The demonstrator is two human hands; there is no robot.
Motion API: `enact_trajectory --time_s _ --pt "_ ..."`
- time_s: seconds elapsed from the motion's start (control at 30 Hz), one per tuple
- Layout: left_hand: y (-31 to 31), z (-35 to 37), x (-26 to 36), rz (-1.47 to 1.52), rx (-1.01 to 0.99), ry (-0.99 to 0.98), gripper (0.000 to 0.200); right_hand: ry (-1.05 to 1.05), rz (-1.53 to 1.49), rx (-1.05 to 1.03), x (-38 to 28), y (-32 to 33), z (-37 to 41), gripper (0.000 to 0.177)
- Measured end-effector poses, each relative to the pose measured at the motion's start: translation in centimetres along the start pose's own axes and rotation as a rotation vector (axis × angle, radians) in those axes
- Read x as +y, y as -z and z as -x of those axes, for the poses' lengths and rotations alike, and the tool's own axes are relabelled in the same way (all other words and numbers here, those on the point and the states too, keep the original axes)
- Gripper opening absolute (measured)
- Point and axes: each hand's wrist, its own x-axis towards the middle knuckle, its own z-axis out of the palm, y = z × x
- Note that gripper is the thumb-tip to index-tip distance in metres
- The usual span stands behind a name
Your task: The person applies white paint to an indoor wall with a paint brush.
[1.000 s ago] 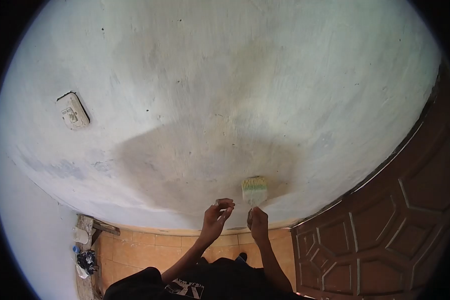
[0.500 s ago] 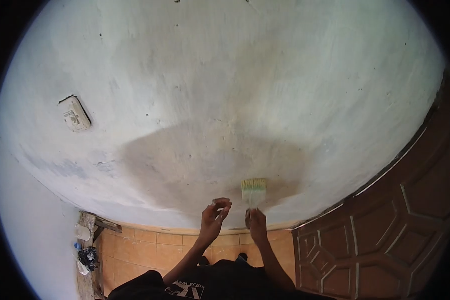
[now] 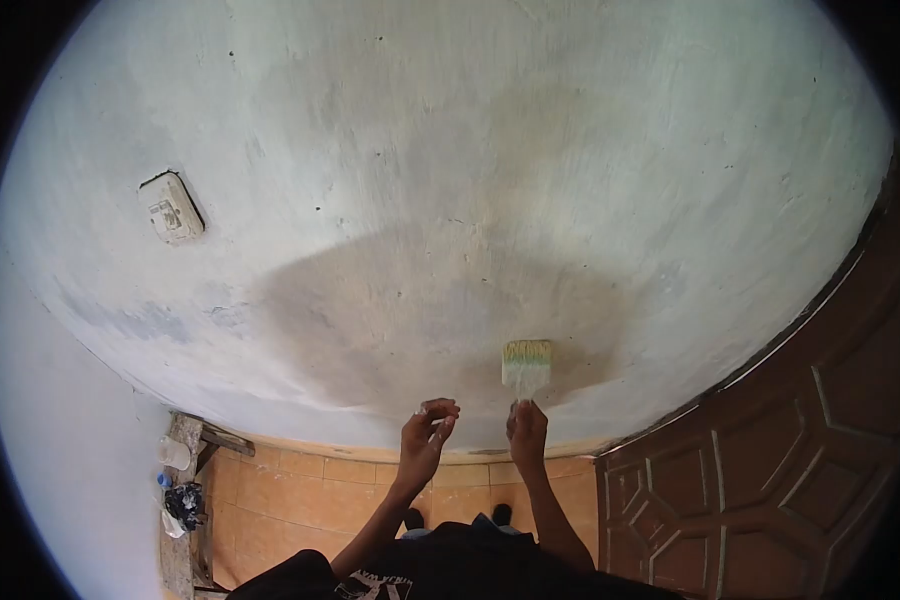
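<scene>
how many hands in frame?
2. Left hand, fingers curled, sits low centre near the wall; right hand, just right of it, grips the brush held against the wall. None seem hidden.

One head-worn fisheye view, looking forward and down, close to the wall (image 3: pixel 450 150); tiled floor (image 3: pixel 300 500) at 6 o'clock, wooden door (image 3: pixel 790 470) at 4 o'clock.

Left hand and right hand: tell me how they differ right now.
The right hand grips a paintbrush by its handle, bristles against the wall; the left hand holds no tool. The right hand is closed tight; the left hand is loosely curled, and whether it pinches something small cannot be told. Both are raised side by side before the wall.
</scene>
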Motion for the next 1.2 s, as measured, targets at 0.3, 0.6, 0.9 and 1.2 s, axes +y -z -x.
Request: enact_trajectory --time_s 0.3,0.6,0.9,1.2 --pt "-0.5 0.1 -0.5 0.014 -0.021 0.046 0.018 0.127 -0.003 -0.072 -8.1 -2.7 -3.7 0.041" --pt "-0.6 -1.1 -0.9 0.028 -0.010 -0.010 0.020 0.130 0.187 -0.065 -4.6 -0.9 0.3 0.045" --pt "-1.1 -1.0 -1.1 0.045 -0.001 0.014 0.020 0.168 0.185 -0.052 -3.1 -1.7 -2.8 0.045" --pt "-0.7 -0.9 -1.0 -0.001 0.002 0.020 0.019 0.132 0.058 -0.144 -9.8 -4.2 -2.1 0.044"
